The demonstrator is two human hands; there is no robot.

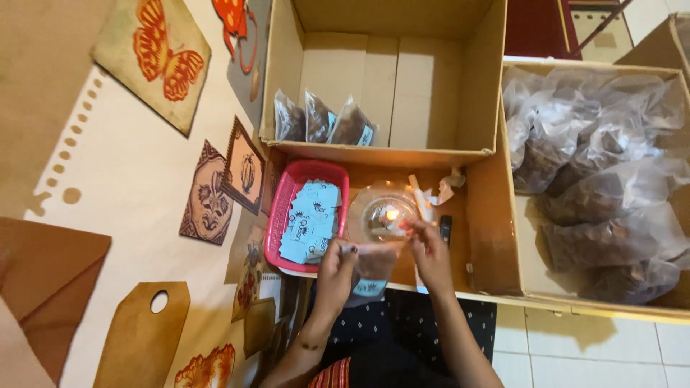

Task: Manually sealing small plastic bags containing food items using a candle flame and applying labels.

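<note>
Plastic bag [370, 267], mouth toward candle [392, 214]

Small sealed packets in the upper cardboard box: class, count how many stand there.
3. The left packet, middle packet and right packet lean side by side along the front wall of the cardboard box; none seems hidden.

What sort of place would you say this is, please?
Likely a home packing spot on the floor: cartons of filled bags, a pink basket of labels, a candle by both hands.
</note>
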